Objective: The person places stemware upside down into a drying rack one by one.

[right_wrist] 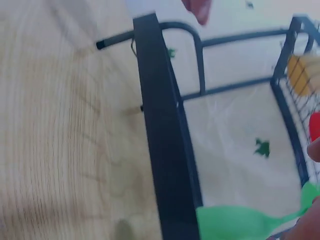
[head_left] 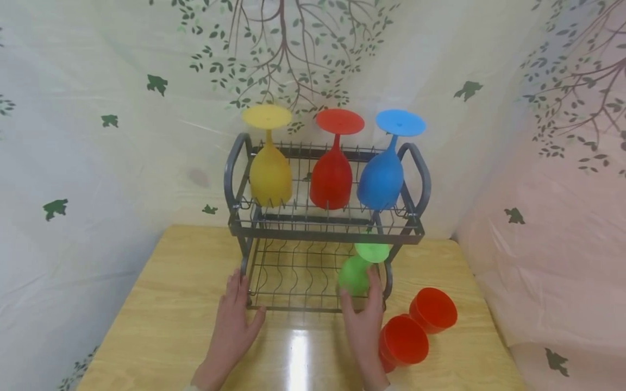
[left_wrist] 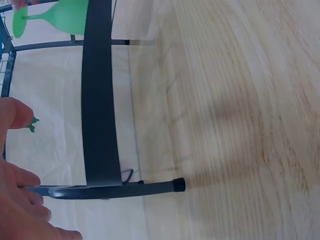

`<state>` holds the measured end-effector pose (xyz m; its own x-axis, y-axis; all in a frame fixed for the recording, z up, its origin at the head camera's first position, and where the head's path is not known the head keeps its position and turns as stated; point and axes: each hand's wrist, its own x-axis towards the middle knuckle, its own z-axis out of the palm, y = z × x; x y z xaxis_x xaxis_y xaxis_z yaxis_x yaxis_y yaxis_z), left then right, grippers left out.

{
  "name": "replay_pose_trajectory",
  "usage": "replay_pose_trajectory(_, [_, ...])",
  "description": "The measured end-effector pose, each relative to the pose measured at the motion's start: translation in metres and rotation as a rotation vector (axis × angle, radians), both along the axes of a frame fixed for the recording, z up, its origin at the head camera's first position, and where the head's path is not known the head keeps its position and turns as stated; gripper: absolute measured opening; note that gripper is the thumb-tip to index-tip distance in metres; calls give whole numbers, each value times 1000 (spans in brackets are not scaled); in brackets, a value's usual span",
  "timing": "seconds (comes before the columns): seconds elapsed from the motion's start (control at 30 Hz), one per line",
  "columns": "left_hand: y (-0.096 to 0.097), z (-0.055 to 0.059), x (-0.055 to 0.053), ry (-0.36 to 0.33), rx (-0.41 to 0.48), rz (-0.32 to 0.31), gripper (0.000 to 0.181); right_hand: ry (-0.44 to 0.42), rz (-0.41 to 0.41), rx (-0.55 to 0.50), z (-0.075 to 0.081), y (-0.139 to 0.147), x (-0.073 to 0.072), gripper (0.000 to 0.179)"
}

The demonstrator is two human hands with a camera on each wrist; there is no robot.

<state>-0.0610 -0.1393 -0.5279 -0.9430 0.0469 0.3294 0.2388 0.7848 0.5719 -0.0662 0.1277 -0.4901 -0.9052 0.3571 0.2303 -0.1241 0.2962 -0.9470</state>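
Note:
A green plastic wine glass (head_left: 353,276) stands upside down and tilted at the right end of the lower tier of a black dish rack (head_left: 323,235). My right hand (head_left: 364,328) holds it from the front, thumb on the left of the bowl and fingers on its right. In the right wrist view, the green glass (right_wrist: 235,222) shows beyond the rack's front bar, its foot close to my fingers. At the rack's lower left front corner, my left hand (head_left: 232,320) rests with extended fingers against the side frame and holds nothing.
Upside down on the upper tier stand a yellow wine glass (head_left: 270,176), a red one (head_left: 331,179) and a blue one (head_left: 380,180). Two red cups (head_left: 404,341) (head_left: 433,310) stand mouth up on the wooden table (head_left: 161,320), right of my right hand. A leaf-patterned cloth (head_left: 122,163) hangs behind.

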Motion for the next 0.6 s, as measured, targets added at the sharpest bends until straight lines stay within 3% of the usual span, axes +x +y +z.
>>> replay_pose_trajectory(0.2, [7,7,5,89,60,-7,77,-32,92,12,15,-4,24,72])
replay_pose_trajectory(0.37, [19,15,7,243,99,-83,80,-38,117,51,30,-1,41,70])
replay_pose_trajectory(0.47, [28,21,10,284,111,-135,82,35,130,88,37,5,50,72])
replay_pose_trajectory(0.6, [42,28,14,282,124,-184,80,211,180,141,42,17,56,73])
